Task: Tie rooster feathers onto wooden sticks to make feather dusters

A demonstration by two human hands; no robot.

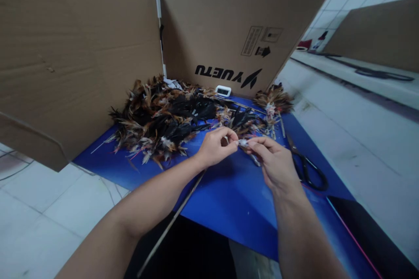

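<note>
My left hand (214, 146) and my right hand (273, 161) meet over a blue mat (229, 200). Both pinch a small white-wrapped feather bundle (244, 143) between their fingertips. A thin stick (173, 222) runs from under the left wrist toward me. Just beyond the hands lies a large pile of black and brown feathers (170, 117). A smaller tied feather bunch (273, 102) lies at the mat's far right.
Black scissors (307, 165) lie on the mat right of my right hand. Cardboard walls (81, 52) stand behind and to the left. A small white device (223, 90) sits by the back cardboard. White tiled surface surrounds the mat.
</note>
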